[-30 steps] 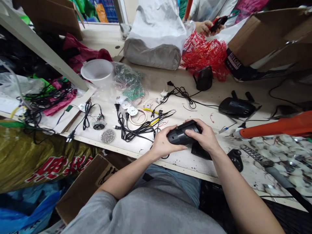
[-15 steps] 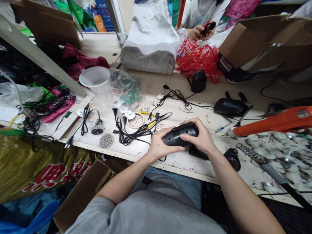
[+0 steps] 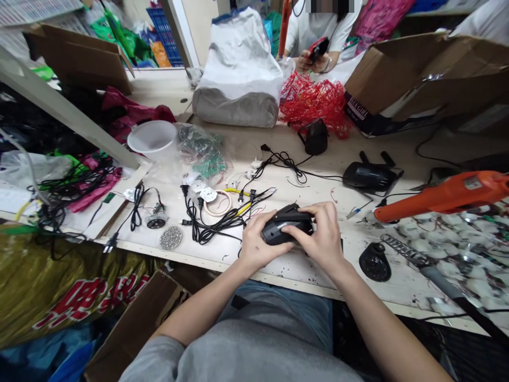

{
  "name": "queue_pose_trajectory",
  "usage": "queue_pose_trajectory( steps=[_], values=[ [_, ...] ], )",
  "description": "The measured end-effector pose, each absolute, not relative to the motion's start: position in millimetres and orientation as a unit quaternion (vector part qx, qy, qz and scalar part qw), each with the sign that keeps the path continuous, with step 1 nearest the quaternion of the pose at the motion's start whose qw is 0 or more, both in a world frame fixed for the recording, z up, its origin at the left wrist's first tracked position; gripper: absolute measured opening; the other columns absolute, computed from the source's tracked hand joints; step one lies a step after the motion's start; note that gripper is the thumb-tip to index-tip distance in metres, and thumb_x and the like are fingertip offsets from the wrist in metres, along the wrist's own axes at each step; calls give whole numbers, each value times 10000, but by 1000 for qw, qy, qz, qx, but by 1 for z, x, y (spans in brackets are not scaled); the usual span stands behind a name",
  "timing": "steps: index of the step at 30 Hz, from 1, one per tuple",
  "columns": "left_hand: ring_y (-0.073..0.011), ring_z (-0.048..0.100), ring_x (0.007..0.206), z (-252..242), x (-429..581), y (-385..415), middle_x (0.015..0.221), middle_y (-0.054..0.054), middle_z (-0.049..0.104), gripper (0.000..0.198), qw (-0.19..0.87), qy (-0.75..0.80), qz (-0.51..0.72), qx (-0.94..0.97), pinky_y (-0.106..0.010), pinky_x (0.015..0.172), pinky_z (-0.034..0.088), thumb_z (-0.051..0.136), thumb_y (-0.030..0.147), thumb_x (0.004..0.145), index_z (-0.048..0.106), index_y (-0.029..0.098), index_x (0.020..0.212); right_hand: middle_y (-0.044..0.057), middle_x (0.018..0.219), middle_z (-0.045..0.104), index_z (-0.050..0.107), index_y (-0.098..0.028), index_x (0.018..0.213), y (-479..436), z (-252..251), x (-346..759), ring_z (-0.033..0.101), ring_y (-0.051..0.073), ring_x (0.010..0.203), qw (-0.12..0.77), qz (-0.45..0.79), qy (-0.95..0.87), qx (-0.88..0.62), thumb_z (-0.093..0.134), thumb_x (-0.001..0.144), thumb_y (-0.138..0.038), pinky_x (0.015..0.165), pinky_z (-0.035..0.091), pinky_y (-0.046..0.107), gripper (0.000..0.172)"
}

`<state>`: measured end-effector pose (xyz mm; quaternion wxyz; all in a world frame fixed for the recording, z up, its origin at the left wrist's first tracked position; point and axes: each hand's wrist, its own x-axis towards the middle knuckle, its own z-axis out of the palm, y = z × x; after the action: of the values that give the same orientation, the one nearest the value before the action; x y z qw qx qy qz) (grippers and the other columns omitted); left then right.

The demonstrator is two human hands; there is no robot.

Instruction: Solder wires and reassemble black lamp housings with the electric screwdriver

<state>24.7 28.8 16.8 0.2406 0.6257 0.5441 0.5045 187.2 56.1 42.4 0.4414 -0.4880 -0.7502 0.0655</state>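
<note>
Both hands hold a black plastic housing (image 3: 278,232) above the front of the white workbench (image 3: 254,265). My left hand (image 3: 256,244) is closed around its left end, thumb along the lower side. My right hand (image 3: 324,236) grips the right end, its thumb pressed on the near face and its fingers over the top. A dark piece on the upper side sits at an angle to the rest. What is inside the housing is hidden. Left of my hands lie black power cords (image 3: 210,231) with plugs, and a round pile of small metal pieces (image 3: 170,237).
An orange power screwdriver (image 3: 441,196) juts in from the right, above a coiled-spring holder (image 3: 403,249) and several white parts (image 3: 457,239). A black rounded part (image 3: 375,262) lies nearby. Farther back are a black housing (image 3: 371,176), a white tub (image 3: 153,139) and another person's hands (image 3: 314,62).
The housing has been turned in my hands, and a piece on its upper side now stands at an angle. My right fingers have curled farther over it. The camera view has shifted slightly.
</note>
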Motion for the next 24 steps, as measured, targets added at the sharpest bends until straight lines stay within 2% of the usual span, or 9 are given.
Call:
queue_pose_trajectory(
  steps=[2,4,6,8,10,15,18,21,24],
  values=[
    [-265,687,1076,15,27,28,1134,-78,726,675,217,554,512,620,-432,978,568,873,263,575,652,203,1210,72,929,550,591,-193,1077,42,47,180,557,249,879,445,-9,-760,-473,736,876,-359,766,518,415,298],
    [-267,684,1081,14,26,28,1152,-86,718,657,207,557,519,614,-434,976,568,853,271,591,645,196,1210,81,925,564,595,-171,1138,30,55,178,562,244,872,450,-39,-772,-448,739,878,-312,757,522,406,328],
    [-275,681,1093,14,23,28,1161,-93,715,662,209,547,525,617,-442,975,567,866,322,594,640,196,1204,79,925,587,622,-177,1172,24,63,182,587,231,858,462,12,-782,-419,708,903,-307,730,532,382,311],
    [-284,681,1102,16,19,27,1163,-97,715,687,222,523,531,628,-456,987,559,882,377,590,635,198,1205,65,921,616,680,-222,1114,26,68,193,618,211,849,479,106,-767,-413,611,963,-273,714,541,356,174],
    [-290,680,1118,19,16,26,1180,-100,714,708,246,499,529,641,-467,1010,544,884,408,594,627,203,1222,61,961,633,718,-258,1043,35,68,206,644,206,894,502,188,-727,-429,546,987,-250,738,560,352,181],
    [-292,681,1125,27,14,23,1207,-106,711,741,328,491,514,622,-452,990,548,890,444,589,625,206,1240,104,1171,619,689,-265,1189,54,54,213,624,262,1113,496,291,-701,-423,610,933,-497,877,592,416,355],
    [-296,665,1160,29,18,22,1225,-102,703,736,345,523,515,585,-458,1021,527,907,394,563,630,209,1220,89,1094,658,687,-248,1142,54,49,207,661,244,1014,481,280,-676,-483,645,904,-525,876,593,417,368],
    [-304,637,1205,31,25,22,1241,-100,691,733,352,585,497,536,-471,1056,494,925,341,536,633,214,1197,86,1046,706,688,-239,1050,51,47,206,694,252,973,451,328,-633,-537,482,959,-624,856,597,433,446],
    [-302,648,1167,33,34,24,1186,-99,701,689,386,642,455,482,-471,1028,498,928,337,558,625,196,1160,123,1267,668,604,-250,1276,48,44,207,639,314,1190,400,344,-663,-532,428,920,-739,978,555,507,630]
  ],
)
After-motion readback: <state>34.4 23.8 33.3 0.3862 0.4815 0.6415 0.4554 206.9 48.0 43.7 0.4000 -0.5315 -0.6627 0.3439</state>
